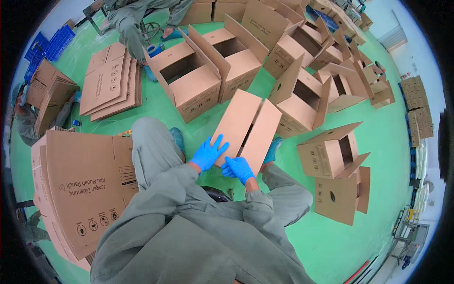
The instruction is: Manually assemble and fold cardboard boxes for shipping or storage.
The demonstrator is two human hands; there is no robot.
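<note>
A cardboard box [248, 128] stands on the floor between my knees. Its two long top flaps are folded inward, with a narrow dark gap between them. My left hand [209, 154], in a blue glove, lies with fingers spread on the near left corner of the left flap. Also gloved in blue, my right hand [237, 169] is at the near end of the box, by the gap. Its fingers are curled together, and whatever they may hold is hidden.
Several open-topped boxes [196, 85] stand ahead and to the right. Flattened cartons [90, 189] are stacked beside my left leg, and another flat stack [111, 85] lies farther left. Other people [127, 23] sit at the far left. A blue tape roll [153, 49] lies near one person's feet.
</note>
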